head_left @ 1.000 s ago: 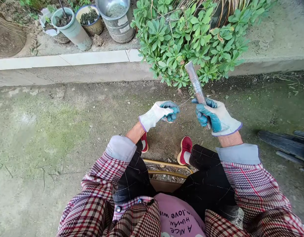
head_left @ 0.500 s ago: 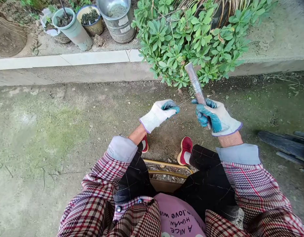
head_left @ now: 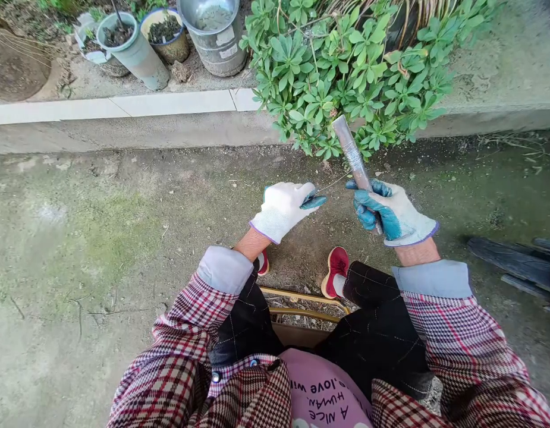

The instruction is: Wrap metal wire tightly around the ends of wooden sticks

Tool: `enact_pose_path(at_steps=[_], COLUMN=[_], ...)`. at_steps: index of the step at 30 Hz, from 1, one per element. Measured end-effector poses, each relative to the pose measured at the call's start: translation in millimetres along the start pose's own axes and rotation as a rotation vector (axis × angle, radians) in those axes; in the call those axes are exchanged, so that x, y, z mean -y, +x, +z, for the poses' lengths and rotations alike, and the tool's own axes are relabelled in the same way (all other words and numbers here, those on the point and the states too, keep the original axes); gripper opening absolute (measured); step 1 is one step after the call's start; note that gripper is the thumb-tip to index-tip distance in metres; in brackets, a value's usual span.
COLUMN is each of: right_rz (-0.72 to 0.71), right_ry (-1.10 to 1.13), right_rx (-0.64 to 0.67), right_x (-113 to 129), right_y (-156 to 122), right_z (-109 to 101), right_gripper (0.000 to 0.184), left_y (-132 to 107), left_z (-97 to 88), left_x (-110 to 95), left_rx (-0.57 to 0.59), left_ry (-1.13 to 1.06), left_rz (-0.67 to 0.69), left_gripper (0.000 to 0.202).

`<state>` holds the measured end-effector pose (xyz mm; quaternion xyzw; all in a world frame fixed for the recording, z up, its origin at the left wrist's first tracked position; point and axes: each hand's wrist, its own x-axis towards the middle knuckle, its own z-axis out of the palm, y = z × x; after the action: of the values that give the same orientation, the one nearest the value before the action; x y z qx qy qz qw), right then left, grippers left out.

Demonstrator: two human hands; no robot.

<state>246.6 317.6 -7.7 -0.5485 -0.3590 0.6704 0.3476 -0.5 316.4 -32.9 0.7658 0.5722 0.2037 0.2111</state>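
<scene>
My right hand, in a white glove with a blue-green coated palm, is wrapped round the lower part of a greyish metal-looking tube. The tube tilts up and to the left, and several turns of thin wire are wound about its middle. From the winding a single strand runs down-left to my left hand. That hand wears a matching glove, and its thumb and fingers are pinched on the strand's end. The tube's lower end sticks out a little below my right fist.
A leafy green plant hangs over the raised concrete ledge ahead. Left of it stand a metal bucket and several plant pots. Dark slats lie at the right. A yellow metal frame is between my feet.
My left hand has turned slightly, back of the glove now more upward, still pinching the strand. The right hand and the tube have hardly moved.
</scene>
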Motion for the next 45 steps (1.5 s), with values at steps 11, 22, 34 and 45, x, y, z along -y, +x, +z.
enact_pose_path(at_steps=[11,22,34,45], right_rz=[-0.021,-0.037,-0.024,-0.032], right_ry=[0.012,-0.040,-0.005,0.032], right_rx=[-0.002,0.008,-0.009,0.011], right_x=[1.0,-1.2,-1.0,-1.6], right_y=[-0.7,0.7,1.4,2.7], right_z=[0.9,1.9,0.0,-1.7], right_gripper=[0.047,0.044,0.044,0.045], left_y=[-5.0,-4.3,4.0,6.2], left_z=[-3.7,-2.5,-6.0,0.3], left_x=[-4.8,-8.0,-16.8,-8.4], left_rx=[-0.083,-0.097,0.148,0.325], left_ry=[-0.076,-0.277,-0.973,-1.080], left_rz=[-0.014,-0.136,-0.367,-0.345], left_gripper=[0.021,0.020,0.014,0.009])
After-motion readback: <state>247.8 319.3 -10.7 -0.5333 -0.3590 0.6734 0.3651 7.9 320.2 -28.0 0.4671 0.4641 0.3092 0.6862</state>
